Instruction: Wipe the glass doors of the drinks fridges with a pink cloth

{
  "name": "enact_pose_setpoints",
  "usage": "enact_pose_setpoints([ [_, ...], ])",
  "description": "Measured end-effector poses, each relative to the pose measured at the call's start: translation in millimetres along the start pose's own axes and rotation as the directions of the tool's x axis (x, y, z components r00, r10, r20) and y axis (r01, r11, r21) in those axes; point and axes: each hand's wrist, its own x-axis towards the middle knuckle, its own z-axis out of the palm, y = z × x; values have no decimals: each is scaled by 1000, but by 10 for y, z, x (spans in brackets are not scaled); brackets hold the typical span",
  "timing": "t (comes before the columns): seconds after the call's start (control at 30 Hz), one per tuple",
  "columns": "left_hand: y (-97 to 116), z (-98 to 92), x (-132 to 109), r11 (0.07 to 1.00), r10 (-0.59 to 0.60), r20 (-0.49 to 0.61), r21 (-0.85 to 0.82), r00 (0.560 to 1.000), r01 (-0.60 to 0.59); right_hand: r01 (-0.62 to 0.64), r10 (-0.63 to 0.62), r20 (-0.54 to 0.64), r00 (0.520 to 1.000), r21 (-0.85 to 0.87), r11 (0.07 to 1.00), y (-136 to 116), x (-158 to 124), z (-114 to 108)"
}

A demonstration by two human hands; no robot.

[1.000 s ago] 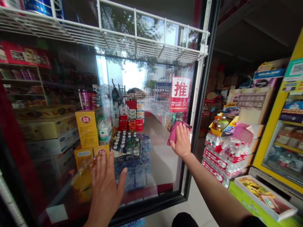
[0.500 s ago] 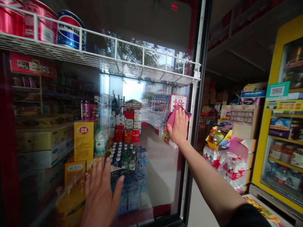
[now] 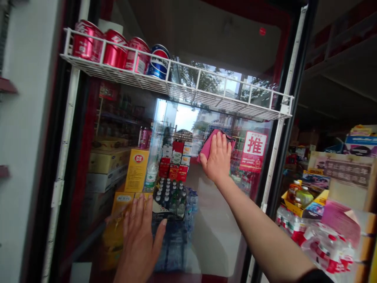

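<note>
A white wire rack (image 3: 188,94) runs across the glass door (image 3: 212,232), holding three red cans (image 3: 116,57) and one blue can (image 3: 159,65) toward its left end. Lower down, seen in or through the glass, a dark tray (image 3: 163,215) carries rows of bottles (image 3: 176,200), some white-capped. At the right, a yellow carton (image 3: 291,207) holds bottles (image 3: 303,196) of amber and green liquid.

The right hand (image 3: 218,159) lies flat, fingers straight, over a pink cloth (image 3: 207,147) against the door, below the rack and left of the red-and-white sign (image 3: 253,151). The left hand (image 3: 140,232) is spread and grasps nothing; whether it touches the glass I cannot tell.

Half a second ago the cloth covered the sign's lower part; now it sits left of it, leaving the sign uncovered. All four cans now show.
</note>
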Motion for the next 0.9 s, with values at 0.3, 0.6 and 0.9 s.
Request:
enact_pose_setpoints([
  [0.3,-539,-371,22,991,-85,-34,105,996,88,138,-138,-10,990,174,975,-1318,515,157],
  [0.6,-1070,-881,66,963,-165,-45,206,985,171,311,-349,21,937,407,859,-2778,671,363],
  [0.9,-1426,-1130,122,935,-200,-85,280,976,216,421,-529,65,846,526,739,-3696,279,539],
])
